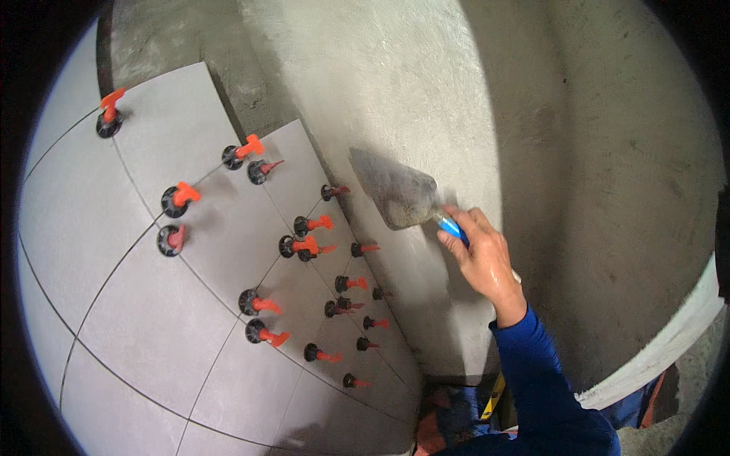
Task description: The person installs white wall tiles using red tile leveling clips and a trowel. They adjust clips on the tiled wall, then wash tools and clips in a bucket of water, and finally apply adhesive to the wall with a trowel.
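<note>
My right hand [487,254] is closed around the blue handle of a pointing trowel [399,190]. The trowel's broad grey blade points up and to the left, close to the bare grey cement wall [426,83]; I cannot tell whether it touches. Left of the blade, large pale grey tiles [144,304] cover the surface, their stepped upper edge ending beside the cement. Nearest the blade among the tile levelling clips is one with a black base and red T-shaped top [334,191]. My left hand is out of the picture.
Several more red-topped levelling clips [262,333] stick out along the tile joints. A second cement surface [608,152] rises on the right, past a corner. At the bottom lie a yellow strip-like tool [494,397], blue and reddish material, and a pale curved edge [661,353] at the right.
</note>
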Available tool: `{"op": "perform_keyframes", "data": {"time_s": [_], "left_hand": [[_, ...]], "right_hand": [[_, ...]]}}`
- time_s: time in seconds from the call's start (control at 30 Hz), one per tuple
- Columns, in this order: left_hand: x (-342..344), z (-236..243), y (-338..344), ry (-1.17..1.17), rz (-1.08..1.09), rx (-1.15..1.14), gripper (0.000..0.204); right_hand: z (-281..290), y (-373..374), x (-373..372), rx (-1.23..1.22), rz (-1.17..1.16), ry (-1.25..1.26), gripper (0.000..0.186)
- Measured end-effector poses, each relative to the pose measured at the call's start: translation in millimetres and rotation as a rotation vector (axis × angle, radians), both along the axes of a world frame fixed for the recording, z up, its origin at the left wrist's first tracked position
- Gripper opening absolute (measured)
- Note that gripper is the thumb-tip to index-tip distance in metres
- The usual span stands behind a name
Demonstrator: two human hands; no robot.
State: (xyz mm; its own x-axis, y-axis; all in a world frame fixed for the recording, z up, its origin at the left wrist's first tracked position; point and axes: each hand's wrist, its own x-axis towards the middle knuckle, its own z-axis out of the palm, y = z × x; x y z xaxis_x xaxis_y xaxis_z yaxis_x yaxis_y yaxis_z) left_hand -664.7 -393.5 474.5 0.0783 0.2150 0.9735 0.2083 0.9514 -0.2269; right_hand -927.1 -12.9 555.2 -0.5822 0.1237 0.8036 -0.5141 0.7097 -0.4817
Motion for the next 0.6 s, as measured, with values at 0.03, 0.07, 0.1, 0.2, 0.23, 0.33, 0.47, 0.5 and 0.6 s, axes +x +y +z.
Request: {"op": "perform_keyframes", "data": {"time_s": [0.03, 0.07, 0.1, 0.2, 0.23, 0.33, 0.47, 0.5, 0.6], "left_hand": [[-1.1, -1.4, 1.8, 0.020, 0.024, 0.018, 0.029], [-1.8, -1.7, 2.5, 0.009, 0.047, 0.007, 0.030], [-2.2, -2.2, 3.8, -0.009, 0.079, 0.012, 0.030], [-2.2, -0.7, 7.5, -0.063, 0.162, 0.017, 0.031], [-2.4, 0.0, 9.4, -0.079, 0.185, 0.018, 0.031], [-3.3, 1.0, 15.9, -0.072, 0.240, 0.022, 0.032], [-10.7, -4.1, 20.3, -0.077, 0.252, 0.129, 0.034], [-13.6, -6.3, 21.2, -0.011, 0.143, 0.156, 0.033], [-38.8, -12.4, 33.8, 0.190, -0.188, 0.232, 0.031]], "right_hand": [[-8.7, -1.8, -6.1, -0.055, 0.031, -0.062, 0.036], [-17.8, -2.8, -11.0, -0.114, 0.086, -0.117, 0.037], [-25.7, -4.6, -18.2, -0.125, 0.110, -0.074, 0.037], [-43.7, -6.8, -34.9, -0.212, 0.165, -0.122, 0.037], [-47.1, -6.6, -39.6, -0.227, 0.185, -0.095, 0.037], [-51.7, -8.3, -49.0, -0.317, 0.299, -0.137, 0.038], [-46.3, -13.9, -53.0, -0.473, 0.486, -0.230, 0.039], [-42.8, -15.6, -53.2, -0.504, 0.483, -0.307, 0.039], [-23.1, -19.4, -57.4, -0.503, 0.503, -0.275, 0.041]]}}
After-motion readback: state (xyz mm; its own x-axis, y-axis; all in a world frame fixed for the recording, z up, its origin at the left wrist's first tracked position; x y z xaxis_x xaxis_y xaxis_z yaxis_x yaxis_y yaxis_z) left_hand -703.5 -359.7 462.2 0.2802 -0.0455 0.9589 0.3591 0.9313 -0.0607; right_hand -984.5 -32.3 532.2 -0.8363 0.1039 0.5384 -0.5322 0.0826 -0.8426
